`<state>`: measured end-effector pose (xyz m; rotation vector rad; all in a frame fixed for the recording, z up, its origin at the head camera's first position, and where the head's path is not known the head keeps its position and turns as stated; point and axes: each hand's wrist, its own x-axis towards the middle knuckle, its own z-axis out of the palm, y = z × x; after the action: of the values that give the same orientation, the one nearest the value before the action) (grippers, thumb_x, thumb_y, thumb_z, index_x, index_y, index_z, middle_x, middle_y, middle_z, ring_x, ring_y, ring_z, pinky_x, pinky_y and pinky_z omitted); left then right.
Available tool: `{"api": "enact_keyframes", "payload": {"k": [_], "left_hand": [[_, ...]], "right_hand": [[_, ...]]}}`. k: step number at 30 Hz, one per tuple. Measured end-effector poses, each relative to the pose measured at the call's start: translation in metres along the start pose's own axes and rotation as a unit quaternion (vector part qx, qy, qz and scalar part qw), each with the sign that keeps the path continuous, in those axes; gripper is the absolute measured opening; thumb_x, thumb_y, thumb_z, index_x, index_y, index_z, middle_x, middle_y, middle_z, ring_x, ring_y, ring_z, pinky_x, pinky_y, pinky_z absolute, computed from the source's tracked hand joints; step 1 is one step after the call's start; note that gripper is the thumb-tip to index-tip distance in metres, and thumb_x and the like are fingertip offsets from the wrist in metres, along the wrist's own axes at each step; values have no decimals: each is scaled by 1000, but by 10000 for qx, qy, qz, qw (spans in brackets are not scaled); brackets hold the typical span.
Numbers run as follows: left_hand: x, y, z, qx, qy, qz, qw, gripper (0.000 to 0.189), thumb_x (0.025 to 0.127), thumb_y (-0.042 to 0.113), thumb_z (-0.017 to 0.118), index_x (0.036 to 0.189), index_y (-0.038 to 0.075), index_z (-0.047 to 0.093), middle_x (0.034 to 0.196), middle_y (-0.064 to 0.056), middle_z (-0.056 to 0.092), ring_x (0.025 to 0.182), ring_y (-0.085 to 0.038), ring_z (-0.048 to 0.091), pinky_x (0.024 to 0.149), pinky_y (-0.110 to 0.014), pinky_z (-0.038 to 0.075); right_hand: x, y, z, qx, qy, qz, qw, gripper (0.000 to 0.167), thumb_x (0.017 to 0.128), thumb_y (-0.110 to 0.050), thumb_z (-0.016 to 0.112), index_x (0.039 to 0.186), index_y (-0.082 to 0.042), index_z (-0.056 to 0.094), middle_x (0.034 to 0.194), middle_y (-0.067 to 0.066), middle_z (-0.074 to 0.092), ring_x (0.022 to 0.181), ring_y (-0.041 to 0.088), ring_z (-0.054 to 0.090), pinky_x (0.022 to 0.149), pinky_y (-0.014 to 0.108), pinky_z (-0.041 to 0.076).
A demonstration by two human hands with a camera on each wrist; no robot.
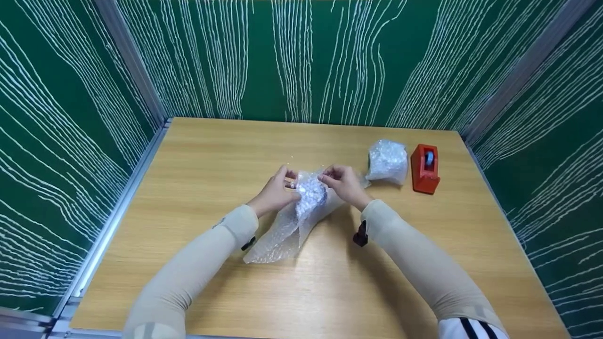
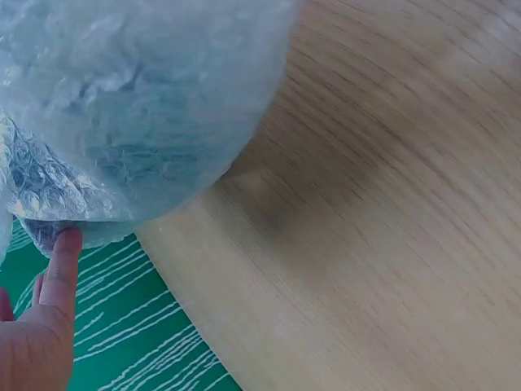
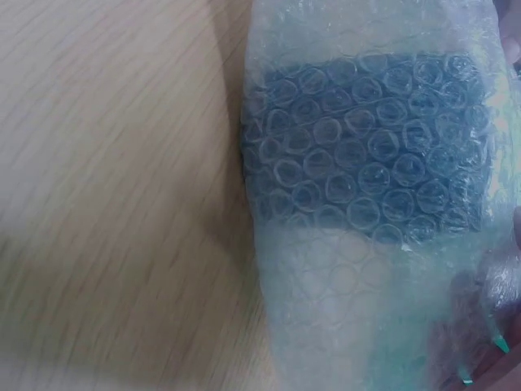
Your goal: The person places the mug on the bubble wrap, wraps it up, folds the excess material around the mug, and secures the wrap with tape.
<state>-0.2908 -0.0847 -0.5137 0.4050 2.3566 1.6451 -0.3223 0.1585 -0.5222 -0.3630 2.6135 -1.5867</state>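
Note:
A sheet of bubble wrap [image 1: 282,233] is folded round a bluish thing [image 3: 366,147] that shows only through the bubbles, with straight upper and lower edges. In the head view my left hand [image 1: 275,192] holds the bundle's left side, thumb on the front. One fingertip meets the wrap's edge in the left wrist view. Opposite it, my right hand [image 1: 346,186] pinches the wrap's upper right edge between thumb and forefinger. A long loose part of the wrap hangs toward the front left. The kind of thing inside is hidden by the wrap.
Behind my right hand stands another bubble-wrapped bundle [image 1: 387,161]. Next to it, a red tape dispenser [image 1: 425,170] carries a small blue roll. All this is on a wooden table [image 1: 202,150], with green, white-streaked walls [image 1: 259,61] at its back and sides.

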Motion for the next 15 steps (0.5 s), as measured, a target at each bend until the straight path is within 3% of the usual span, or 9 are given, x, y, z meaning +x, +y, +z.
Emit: {"api": "enact_keyframes", "payload": {"k": [2, 4, 9, 12, 15], "left_hand": [[2, 2, 0, -132, -8, -158, 9998, 68, 91, 1, 73, 153, 6, 45, 150, -20, 53, 129, -35, 62, 107, -44, 59], [4, 4, 0, -147, -34, -273, 9995, 73, 97, 4, 73, 162, 8, 40, 153, -19, 52, 128, -33, 62, 106, -43, 59], [12, 3, 1, 246, -164, -258, 9992, 57, 104, 9, 70, 158, 6, 53, 144, -19, 65, 124, -30, 65, 105, -40, 60], [15, 1, 1, 462, -226, -219, 9984, 49, 103, 4, 68, 151, 3, 61, 140, -17, 69, 120, -28, 66, 103, -37, 60], [16, 0, -1, 491, -231, -300, 9981, 46, 102, 2, 67, 148, 2, 64, 139, -14, 70, 113, -24, 64, 98, -34, 60]], "right_hand": [[1, 1, 2, -6, 8, -49, 10000, 11, 102, -13, 76, 101, -2, 76, 93, 6, 74, 83, 14, 65, 73, 19, 55], [2, 3, 3, -70, 7, -93, 9999, 11, 102, -12, 77, 101, -2, 76, 92, 6, 74, 82, 13, 64, 72, 18, 53], [-1, 1, 6, -434, -181, -188, 9987, 14, 102, -13, 77, 107, -1, 76, 96, 11, 74, 84, 19, 63, 74, 25, 55], [-6, -3, 4, -702, -339, -316, 9965, 23, 102, -16, 77, 120, -2, 75, 112, 16, 75, 102, 28, 69, 92, 38, 61], [-12, -7, 1, -1195, -279, -710, 9899, 34, 101, -18, 79, 131, -3, 72, 131, 17, 74, 126, 36, 66, 113, 52, 54]]}}
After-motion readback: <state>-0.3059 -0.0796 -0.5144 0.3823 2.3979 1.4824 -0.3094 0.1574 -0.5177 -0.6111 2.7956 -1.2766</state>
